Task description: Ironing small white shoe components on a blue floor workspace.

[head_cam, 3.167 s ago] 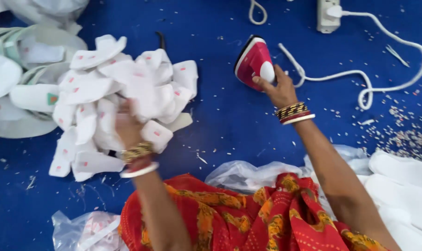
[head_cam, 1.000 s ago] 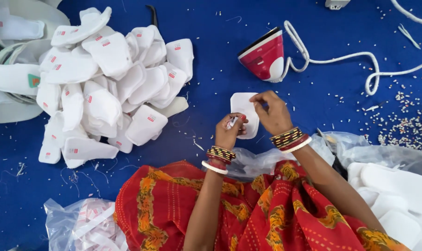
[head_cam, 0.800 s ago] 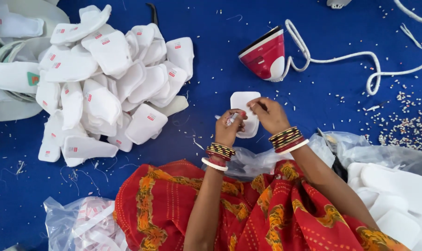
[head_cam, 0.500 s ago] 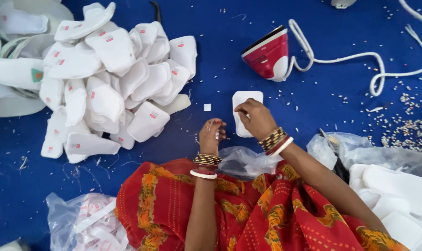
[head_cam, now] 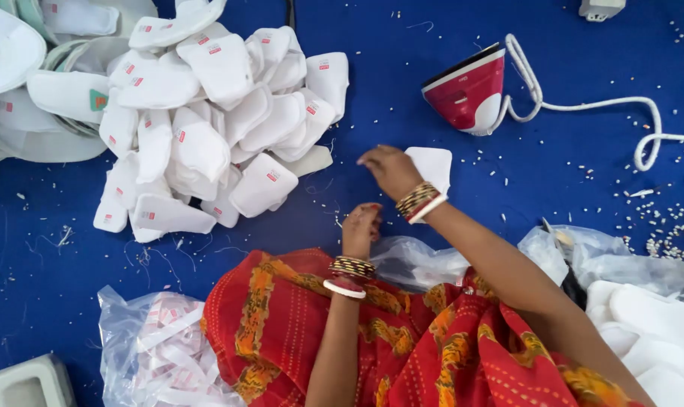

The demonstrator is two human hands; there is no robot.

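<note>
My right hand [head_cam: 391, 169] lies over the near edge of the white pad piece [head_cam: 432, 164] on the blue mat [head_cam: 372, 90], fingers stretched fairly flat and pointing left, not gripping anything I can see; the piece sits just in front of me, a bit below the red-and-white iron [head_cam: 468, 94], which rests on its side w/ its white cord [head_cam: 583, 105] trailing off to the right. My left hand [head_cam: 362, 228] is close to my lap, fingers curled in narrow; whether there's a small bit pinched in there I can't tell, it's too tight to see. To do this bit well, imo: keep the piece flat on the mat w/ the palm side of the right hand, smooth from the middle out so no crease gets set, and keep fingertips away from the iron's soleplate, since it's near and prob hot. Work w/ the piece square to me, not skewed. Keep the cord out of the way so it won't drag over the work. The big pile of white pieces w/ red tags [head_cam: 214, 120] is well off to the left, apart from this one, so no mix-up as long as I leave a gap. The clear bag of strips [head_cam: 161, 350] by my left knee and the bag of white pieces [head_cam: 643, 301] on my right stay within reach. Loose crumbs on the mat near the cord: brush clear before pressing.
</note>
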